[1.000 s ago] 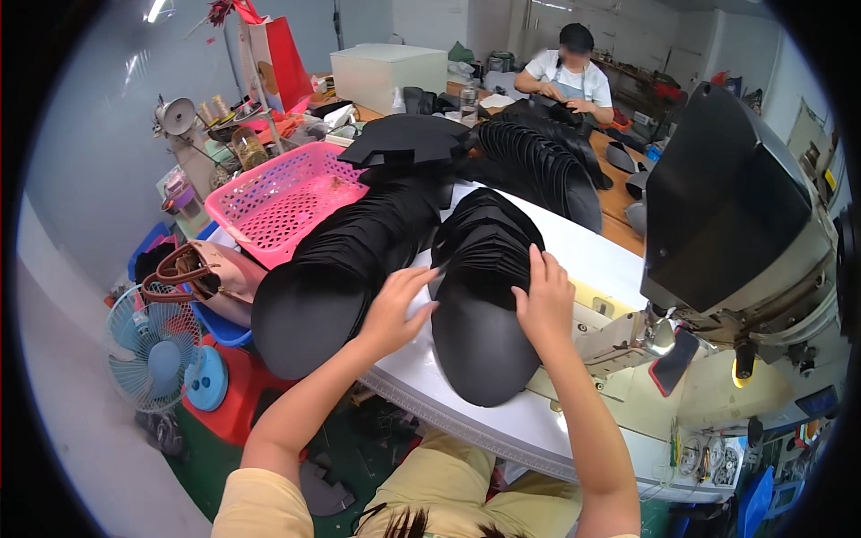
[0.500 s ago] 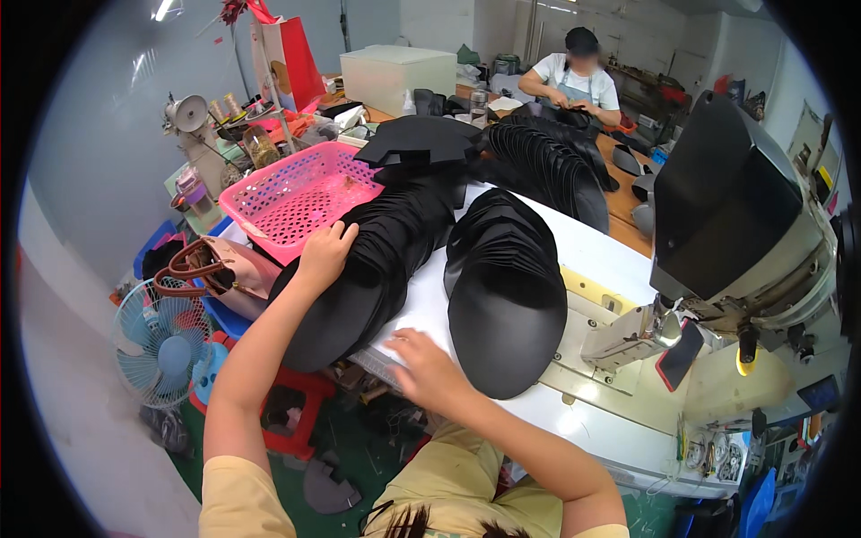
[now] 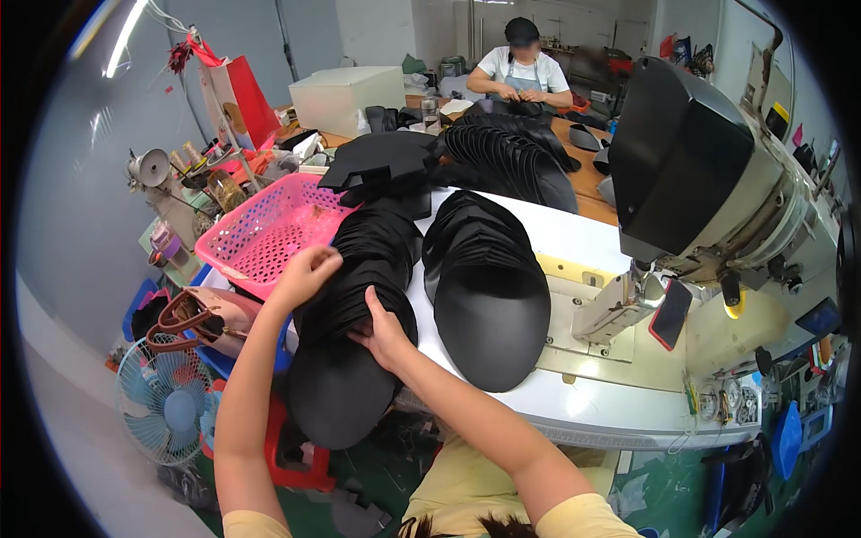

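A long row of overlapping black rounded panels leans toward me, its front end reaching past the table's near edge. On its left side my left hand rests with bent, closed fingers; what lies between the fingertips is hidden. My right hand grips the row from the right, thumb up along the top edge and fingers tucked in between the panels. Just right of it a second row of similar black panels lies on the white table, touched by neither hand.
A pink perforated basket stands left of the row, above a handbag and a blue fan. A sewing machine rises at right, a phone beside it. Across the table a person handles dark pieces.
My right hand has moved from the bare table onto the left row and closed on it. The row's front end has come nearer to me. My left hand stays at its left side.
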Tool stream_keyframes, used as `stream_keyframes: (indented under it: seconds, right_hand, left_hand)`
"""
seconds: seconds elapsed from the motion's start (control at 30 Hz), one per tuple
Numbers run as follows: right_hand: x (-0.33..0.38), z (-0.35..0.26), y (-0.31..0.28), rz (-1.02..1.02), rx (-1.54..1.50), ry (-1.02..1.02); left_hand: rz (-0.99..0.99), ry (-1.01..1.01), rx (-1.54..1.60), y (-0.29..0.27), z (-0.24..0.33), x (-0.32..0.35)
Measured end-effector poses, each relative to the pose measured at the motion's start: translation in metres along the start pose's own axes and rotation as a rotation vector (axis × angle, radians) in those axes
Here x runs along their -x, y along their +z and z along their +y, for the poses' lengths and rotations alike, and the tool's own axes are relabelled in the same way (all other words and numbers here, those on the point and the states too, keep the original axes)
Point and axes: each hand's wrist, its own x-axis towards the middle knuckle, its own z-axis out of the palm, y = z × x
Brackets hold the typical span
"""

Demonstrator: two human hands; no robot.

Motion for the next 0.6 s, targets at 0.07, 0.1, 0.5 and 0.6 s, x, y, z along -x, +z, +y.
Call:
stream_keyframes:
  seconds: [0.07,0.1,0.5,0.6]
  right_hand:
    - [0.0,0.004,-0.001,0.038,0.024,0.024]
    - [0.0,0.002,-0.001,0.038,0.046,0.021]
    - [0.077,-0.029,0.052,-0.374,0.245,0.026]
    - [0.113,-0.056,0.071,-0.446,0.108,-0.08]
  left_hand:
    - [0.005,-0.041,0.189,0.021,-0.025,-0.012]
    - [-0.023,-0.064,0.217,0.033,-0.027,-0.019]
    - [-0.12,-0.267,0.419,-0.044,0.05,0.022]
    - [0.02,-0.243,0.475,-0.058,0.098,0.05]
